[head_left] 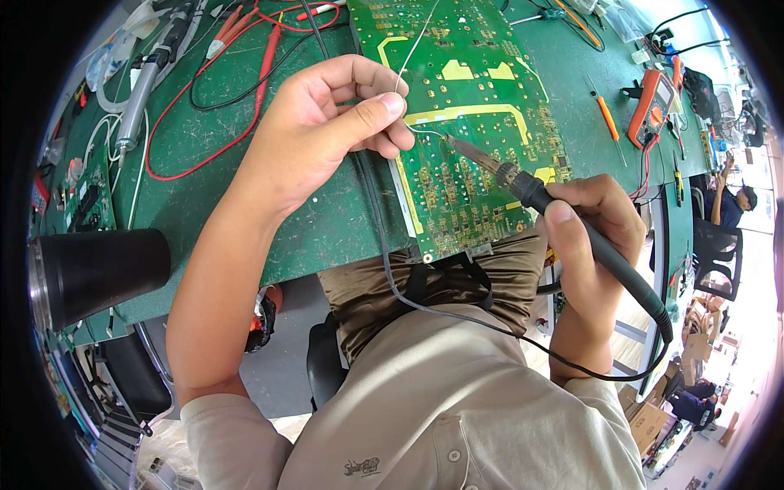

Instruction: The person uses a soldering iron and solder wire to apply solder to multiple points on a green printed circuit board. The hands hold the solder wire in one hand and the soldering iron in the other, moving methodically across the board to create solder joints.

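Observation:
A large green circuit board (457,98) with yellow-gold traces lies on the bench in front of me. My right hand (592,233) is wrapped round the black handle of a soldering iron (535,194). Its tip points left and meets the board's surface, or nearly so, among rows of small parts. Pinched between thumb and fingers of my left hand (351,110) is a thin solder wire (420,131). One end of the wire reaches toward the iron's tip; the other runs up past the board. Whether wire and tip touch is too small to tell.
The iron's black cord (380,220) runs across my lap and along the board's left edge. Red test leads (265,69) and a desoldering pump (151,86) lie left. A black cup (98,273) stands near left. Right are an orange screwdriver (606,118) and an orange multimeter (652,106).

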A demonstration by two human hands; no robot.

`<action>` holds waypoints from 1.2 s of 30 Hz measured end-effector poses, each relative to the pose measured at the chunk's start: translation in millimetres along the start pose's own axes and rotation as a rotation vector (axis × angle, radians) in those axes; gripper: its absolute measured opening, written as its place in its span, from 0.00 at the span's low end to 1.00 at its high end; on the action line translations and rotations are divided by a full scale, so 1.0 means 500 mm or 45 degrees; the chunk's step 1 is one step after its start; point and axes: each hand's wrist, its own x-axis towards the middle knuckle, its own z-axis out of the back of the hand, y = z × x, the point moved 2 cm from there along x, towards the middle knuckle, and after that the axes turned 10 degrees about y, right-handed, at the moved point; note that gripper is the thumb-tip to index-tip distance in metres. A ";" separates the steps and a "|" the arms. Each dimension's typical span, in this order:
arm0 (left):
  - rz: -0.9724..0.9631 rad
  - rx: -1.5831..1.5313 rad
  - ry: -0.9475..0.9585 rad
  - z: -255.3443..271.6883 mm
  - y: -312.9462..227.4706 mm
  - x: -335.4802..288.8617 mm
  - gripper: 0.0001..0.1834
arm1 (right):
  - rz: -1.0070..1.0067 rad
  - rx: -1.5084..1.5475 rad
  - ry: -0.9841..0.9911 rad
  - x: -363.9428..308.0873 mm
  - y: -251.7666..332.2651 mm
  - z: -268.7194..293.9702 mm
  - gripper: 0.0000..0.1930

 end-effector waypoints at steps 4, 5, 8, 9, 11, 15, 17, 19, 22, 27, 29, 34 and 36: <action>-0.006 0.006 0.007 -0.002 0.001 0.000 0.08 | 0.027 -0.005 0.038 0.004 0.011 0.002 0.06; -0.007 0.007 0.009 -0.002 0.001 0.001 0.08 | 0.046 -0.008 0.049 0.009 0.013 0.003 0.06; -0.009 0.019 0.009 -0.004 0.002 0.001 0.08 | 0.078 -0.028 0.087 0.021 0.016 0.006 0.06; -0.011 0.027 0.010 -0.004 0.002 0.002 0.08 | 0.085 -0.036 0.100 0.023 0.018 0.007 0.06; -0.012 0.039 0.008 -0.004 0.002 0.002 0.08 | 0.079 -0.021 0.116 0.022 0.024 0.005 0.06; -0.003 0.051 -0.003 -0.003 0.003 0.000 0.08 | 0.116 -0.014 0.135 0.020 0.027 0.000 0.06; -0.002 0.053 -0.003 -0.003 0.002 0.000 0.08 | 0.091 -0.014 0.119 0.018 0.027 -0.001 0.06; -0.013 0.054 -0.001 -0.001 0.001 0.001 0.07 | 0.096 -0.036 0.111 0.018 0.027 -0.001 0.06; -0.004 0.052 0.003 -0.003 0.000 0.002 0.07 | 0.137 -0.084 0.107 0.019 0.029 -0.001 0.05; 0.034 -0.003 -0.010 -0.007 0.002 0.004 0.07 | 0.158 -0.144 0.129 0.019 0.032 -0.002 0.05; 0.040 0.002 -0.009 -0.009 0.003 0.005 0.07 | 0.162 -0.143 0.121 0.019 0.032 -0.004 0.04; 0.041 0.034 0.013 -0.010 0.000 0.004 0.07 | 0.174 -0.196 0.135 0.018 0.037 -0.005 0.04; 0.046 0.050 0.013 -0.010 -0.001 0.004 0.07 | 0.223 -0.210 0.144 0.020 0.038 -0.006 0.05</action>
